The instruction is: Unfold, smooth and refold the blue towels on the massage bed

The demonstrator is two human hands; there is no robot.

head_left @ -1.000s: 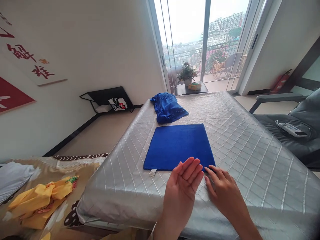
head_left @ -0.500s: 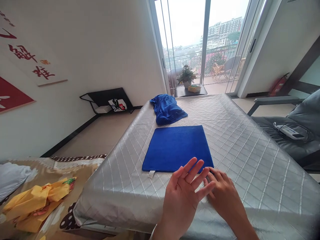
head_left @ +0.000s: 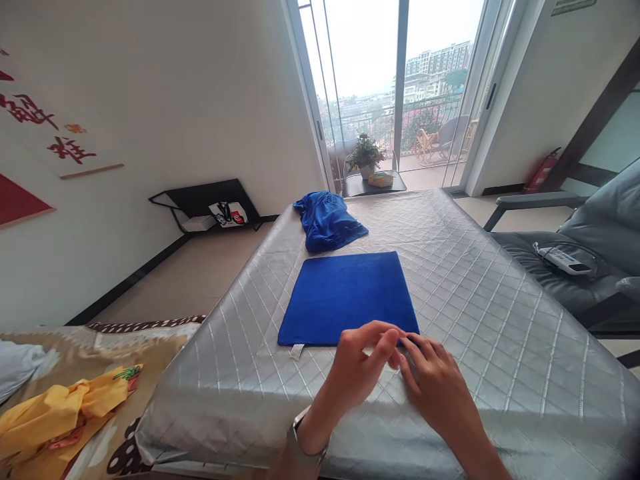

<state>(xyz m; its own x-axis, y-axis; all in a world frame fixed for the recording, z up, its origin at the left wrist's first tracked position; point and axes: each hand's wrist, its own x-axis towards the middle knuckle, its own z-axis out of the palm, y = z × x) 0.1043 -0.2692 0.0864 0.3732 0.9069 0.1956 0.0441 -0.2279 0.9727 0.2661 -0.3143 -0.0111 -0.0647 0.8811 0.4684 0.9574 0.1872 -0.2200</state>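
Note:
A folded blue cloth [head_left: 350,293] lies flat on the silver quilted mattress cover [head_left: 480,320], with a white tag [head_left: 297,351] at its near left corner. My left hand [head_left: 367,357], with a watch band on the wrist, is over the cloth's near edge. Its fingers are curled towards the thumb, and whatever may be between the tips is hidden. Beside it, my right hand [head_left: 435,373] is palm down near the cloth's near right corner. Its fingers stretch forward, and their tips meet or overlap my left fingertips. Farther back lies a crumpled blue cloth [head_left: 330,223].
At lower left, a yellow cloth [head_left: 70,407] lies on patterned bedding. A grey armchair [head_left: 565,247] with a white power strip [head_left: 565,260] stands at right. Beyond the bed are a potted plant [head_left: 366,155] and a sliding glass door [head_left: 403,80]. A black rack [head_left: 210,200] stands by the wall.
My left hand has turned from an open, palm-up spread to curled fingers close to my right fingertips. My right hand has shifted slightly. The view has swung a little right.

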